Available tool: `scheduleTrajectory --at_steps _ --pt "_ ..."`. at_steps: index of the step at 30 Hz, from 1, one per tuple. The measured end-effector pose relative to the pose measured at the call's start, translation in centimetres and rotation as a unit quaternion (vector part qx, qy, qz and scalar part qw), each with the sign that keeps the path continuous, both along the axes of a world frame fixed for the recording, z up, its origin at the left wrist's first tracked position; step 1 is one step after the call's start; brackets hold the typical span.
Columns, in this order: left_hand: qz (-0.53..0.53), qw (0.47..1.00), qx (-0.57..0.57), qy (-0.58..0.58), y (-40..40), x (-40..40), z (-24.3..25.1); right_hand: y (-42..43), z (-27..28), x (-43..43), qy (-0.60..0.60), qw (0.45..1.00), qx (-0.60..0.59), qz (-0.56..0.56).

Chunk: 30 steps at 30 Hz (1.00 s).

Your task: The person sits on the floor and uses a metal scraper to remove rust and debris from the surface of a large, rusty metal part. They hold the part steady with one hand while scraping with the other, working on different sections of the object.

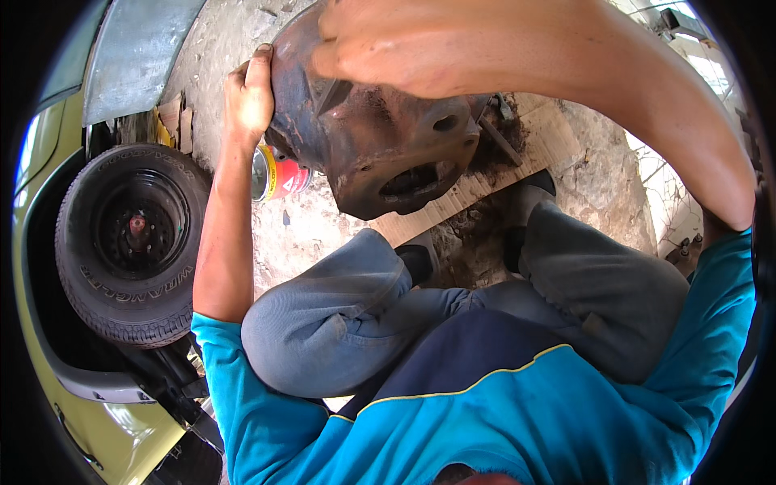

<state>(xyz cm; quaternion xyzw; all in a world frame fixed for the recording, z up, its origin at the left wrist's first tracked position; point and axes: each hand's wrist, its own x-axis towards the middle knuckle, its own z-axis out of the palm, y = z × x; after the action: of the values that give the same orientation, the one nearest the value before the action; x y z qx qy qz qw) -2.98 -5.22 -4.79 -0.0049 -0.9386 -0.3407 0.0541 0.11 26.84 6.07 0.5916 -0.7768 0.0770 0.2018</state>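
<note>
A large, dark, rusty cast-metal housing [388,139], perhaps a bell housing or gearbox casing, stands before me at the top middle, with a big opening and a smaller round hole towards me. My left hand [251,91] grips its left rim, thumb on the edge. Across its upper part reaches my right hand [357,45], slightly blurred, fingers curled; what it holds, if anything, is hidden. A dark flat metal bar [500,142] shows at the housing's right, above a cardboard sheet [448,209] strewn with dark dirt.
A red and yellow tin [282,174] stands behind my left forearm. At the left, a wheel with a tyre [133,245] sits in the arch of a yellow-green vehicle body [121,439]. Grey panels [142,54] lie at upper left. My bent knees flank the cardboard.
</note>
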Motion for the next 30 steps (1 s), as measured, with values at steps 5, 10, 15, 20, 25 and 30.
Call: scheduleTrajectory --at_steps 5,10,15,20,25,30 --pt "0.006 1.0 -0.02 -0.013 0.7 0.1 0.3 0.0 -1.2 -0.6 -0.059 0.998 -0.027 0.002" --pt "0.038 0.999 -0.013 -0.031 0.4 0.5 0.6 2.8 -1.3 2.6 -0.2 0.966 -0.041 -0.156" --pt "0.041 0.998 -0.017 -0.048 0.7 0.8 0.7 1.6 -0.9 6.7 -0.352 0.897 0.03 -0.268" --pt "0.031 0.999 -0.006 -0.026 0.5 1.6 0.4 2.1 -0.6 4.7 -0.396 0.903 0.02 -0.164" --pt "0.041 0.998 0.009 -0.045 0.5 1.6 0.6 4.0 1.5 0.9 -0.511 0.857 0.061 0.02" --pt "0.044 0.998 0.014 -0.041 0.2 1.0 0.2 4.0 -0.3 1.0 -0.427 0.903 0.055 0.022"
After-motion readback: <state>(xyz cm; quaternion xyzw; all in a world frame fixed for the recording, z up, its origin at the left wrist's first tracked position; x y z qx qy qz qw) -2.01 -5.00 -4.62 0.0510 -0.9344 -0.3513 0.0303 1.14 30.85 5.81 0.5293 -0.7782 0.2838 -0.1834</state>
